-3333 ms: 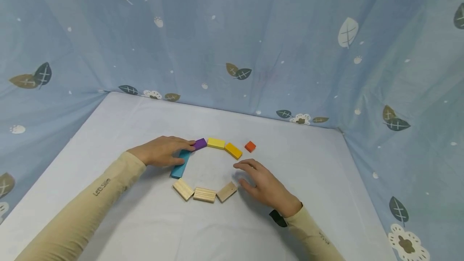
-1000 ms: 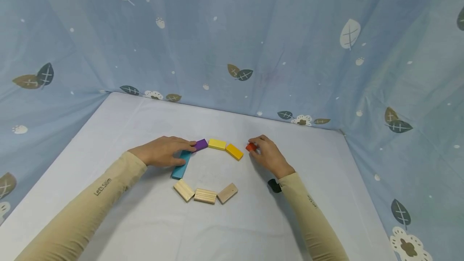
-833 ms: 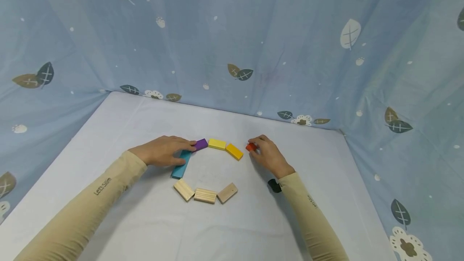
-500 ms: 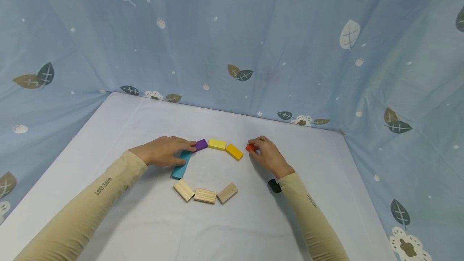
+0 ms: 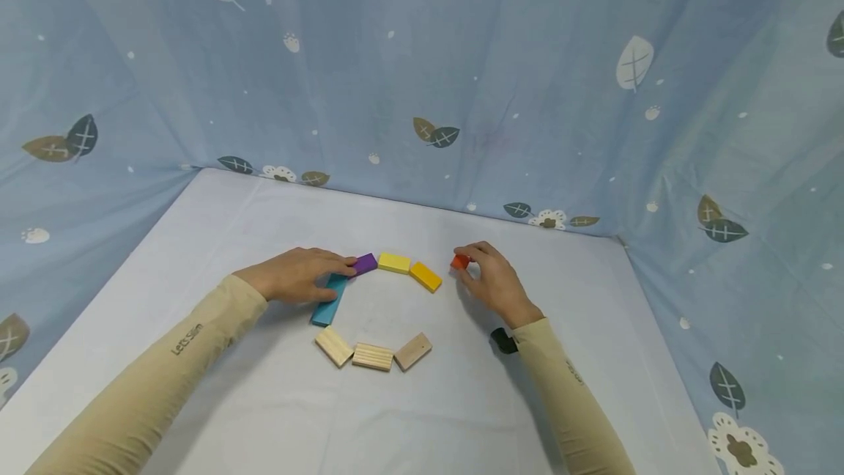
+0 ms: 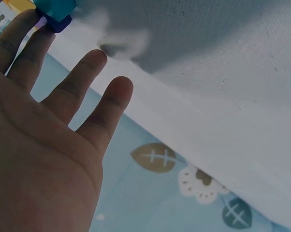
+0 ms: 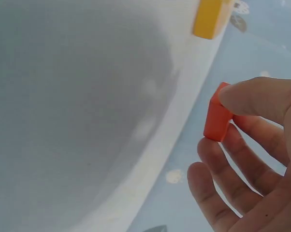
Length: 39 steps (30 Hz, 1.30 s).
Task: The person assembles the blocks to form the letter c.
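Pinched between the thumb and fingers of my right hand (image 5: 493, 281) is a small red block (image 5: 459, 262); the right wrist view shows the thumb over one end of the red block (image 7: 216, 120). At the left, my left hand (image 5: 297, 275) reaches over a long blue block (image 5: 327, 308), its fingertips at a purple block (image 5: 365, 264) and its thumb at the blue one. Its fingers look extended and spread in the left wrist view. A yellow block (image 5: 394, 263) and an orange block (image 5: 426, 277) continue the curve to the right of the purple one.
Three plain wooden blocks (image 5: 373, 356) form the near side of the ring of blocks on the white tablecloth (image 5: 264, 402). A blue curtain (image 5: 422, 57) with leaf prints stands behind and at both sides. A black object (image 5: 504, 341) shows by the right wrist.
My right hand has moved from beside the near wooden blocks out to the red block, pinched it, and just now shifted it slightly right and away. The left hand has stayed in place.
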Motion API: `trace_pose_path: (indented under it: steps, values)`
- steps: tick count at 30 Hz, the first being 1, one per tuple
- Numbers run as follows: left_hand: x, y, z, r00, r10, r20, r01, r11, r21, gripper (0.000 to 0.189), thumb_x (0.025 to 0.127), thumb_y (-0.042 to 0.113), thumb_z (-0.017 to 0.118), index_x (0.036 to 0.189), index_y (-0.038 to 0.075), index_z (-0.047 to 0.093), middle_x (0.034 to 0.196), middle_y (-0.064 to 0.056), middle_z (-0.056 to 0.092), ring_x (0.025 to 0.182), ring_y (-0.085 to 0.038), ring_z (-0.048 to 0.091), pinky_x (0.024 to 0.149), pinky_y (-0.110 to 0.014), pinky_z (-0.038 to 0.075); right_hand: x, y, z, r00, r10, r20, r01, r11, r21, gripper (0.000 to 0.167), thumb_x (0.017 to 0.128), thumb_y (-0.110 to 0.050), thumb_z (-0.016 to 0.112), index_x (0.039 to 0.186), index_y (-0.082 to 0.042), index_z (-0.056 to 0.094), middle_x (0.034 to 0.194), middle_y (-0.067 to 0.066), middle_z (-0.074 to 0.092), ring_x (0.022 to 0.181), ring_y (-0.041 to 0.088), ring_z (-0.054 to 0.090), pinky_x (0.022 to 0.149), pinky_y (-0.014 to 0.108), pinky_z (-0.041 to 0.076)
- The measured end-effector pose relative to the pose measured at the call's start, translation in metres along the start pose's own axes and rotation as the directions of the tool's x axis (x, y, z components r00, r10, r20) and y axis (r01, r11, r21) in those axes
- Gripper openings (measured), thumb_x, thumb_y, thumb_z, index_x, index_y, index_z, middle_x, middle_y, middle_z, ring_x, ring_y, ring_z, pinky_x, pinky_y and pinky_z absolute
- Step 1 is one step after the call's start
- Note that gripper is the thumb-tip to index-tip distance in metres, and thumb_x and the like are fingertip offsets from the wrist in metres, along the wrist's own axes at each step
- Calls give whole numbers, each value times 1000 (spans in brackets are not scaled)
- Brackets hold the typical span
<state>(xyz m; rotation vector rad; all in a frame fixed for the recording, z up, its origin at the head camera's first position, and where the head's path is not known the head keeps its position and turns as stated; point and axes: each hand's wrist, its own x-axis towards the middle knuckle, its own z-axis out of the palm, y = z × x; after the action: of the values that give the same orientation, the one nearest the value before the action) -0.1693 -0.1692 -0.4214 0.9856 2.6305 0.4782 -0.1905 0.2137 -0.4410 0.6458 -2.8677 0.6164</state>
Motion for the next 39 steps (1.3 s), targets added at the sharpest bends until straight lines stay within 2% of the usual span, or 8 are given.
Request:
trace_pose_path:
  steps: [6, 13, 23, 29, 39]
  values:
    - [-1, 0, 0, 1000, -3, 2, 3, 1000, -10, 51, 98, 27, 69, 145, 11, 57, 157, -8, 44, 143, -37, 40, 115, -61, 32, -2, -7, -6, 996, -69, -62, 71, 997, 17, 42, 88, -9, 79, 129, -12, 69, 123, 5, 64, 108, 22, 63, 95, 39, 55]
    - [-3, -1, 0, 1000, -14, 4, 14, 1000, -16, 52, 98, 27, 68, 146, 12, 56, 157, -7, 44, 144, -36, 39, 115, -60, 31, -4, -19, -19, 979, -158, -128, 161, 987, 15, 42, 88, -10, 79, 128, -12, 69, 123, 3, 64, 107, 20, 62, 90, 36, 56]
    - [-2, 0, 0, 1000, -14, -3, 14, 1000, -25, 51, 97, 26, 68, 145, 12, 57, 157, -7, 45, 143, -36, 39, 115, -61, 31, -9, -33, -33, 957, -232, -176, 243, 969, 46, 41, 88, -9, 79, 127, -11, 69, 124, 3, 64, 110, 18, 62, 90, 35, 56]
    - [-2, 0, 1, 1000, -14, -6, 13, 1000, -20, 52, 98, 27, 69, 145, 12, 57, 157, -8, 45, 143, -37, 40, 115, -60, 32, -14, -41, -39, 945, -250, -210, 267, 962, 56, 41, 87, -8, 80, 127, -10, 69, 124, 3, 64, 110, 19, 62, 90, 37, 57]
    - [-2, -1, 2, 1000, -24, -3, 24, 1000, -15, 52, 98, 27, 68, 146, 12, 56, 157, -7, 44, 144, -36, 39, 115, -61, 31, -26, -45, -41, 946, -257, -199, 272, 961, 51, 43, 86, -8, 80, 127, -12, 69, 125, 2, 63, 111, 18, 61, 91, 36, 57]
